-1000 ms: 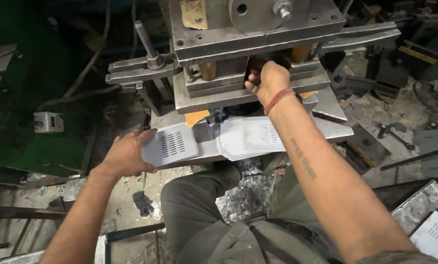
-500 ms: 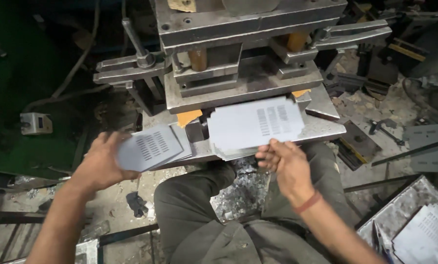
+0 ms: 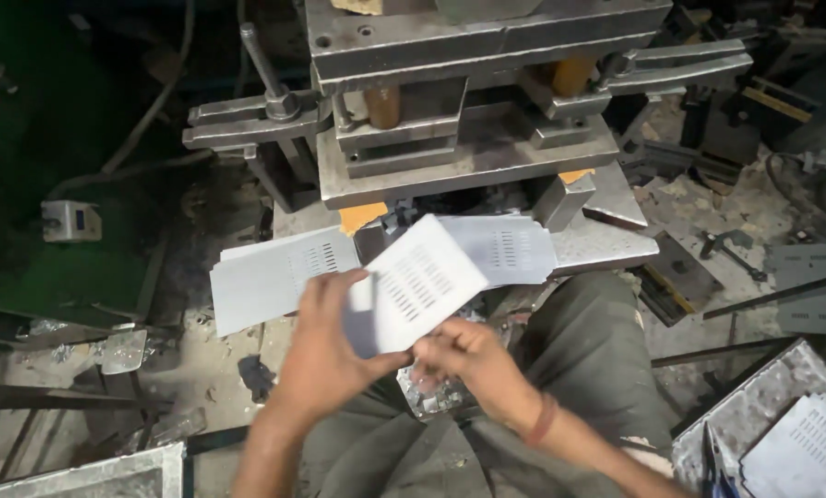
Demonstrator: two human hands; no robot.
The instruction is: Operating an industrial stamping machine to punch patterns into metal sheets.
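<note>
Left hand and right hand meet in front of the press bed, both closed on one white slotted sheet. That sheet is tilted, its upper corner raised toward the press, its lower edge down between the hands. Fingers of the left hand curl over the sheet's near left part; fingers of the right hand pinch its lower right corner, with a red band on that wrist.

Behind the held sheet, a second slotted sheet lies flat at the left edge of the bed plate, jutting out over the floor. A third slotted sheet lies on the right part of the same plate, just beside the held one and partly behind it. An orange tab shows between them, under the press block.

Below the hands are the person's knees in grey-green trousers, with metal scrap between them. A metal tray at the lower right holds more slotted sheets.
</note>
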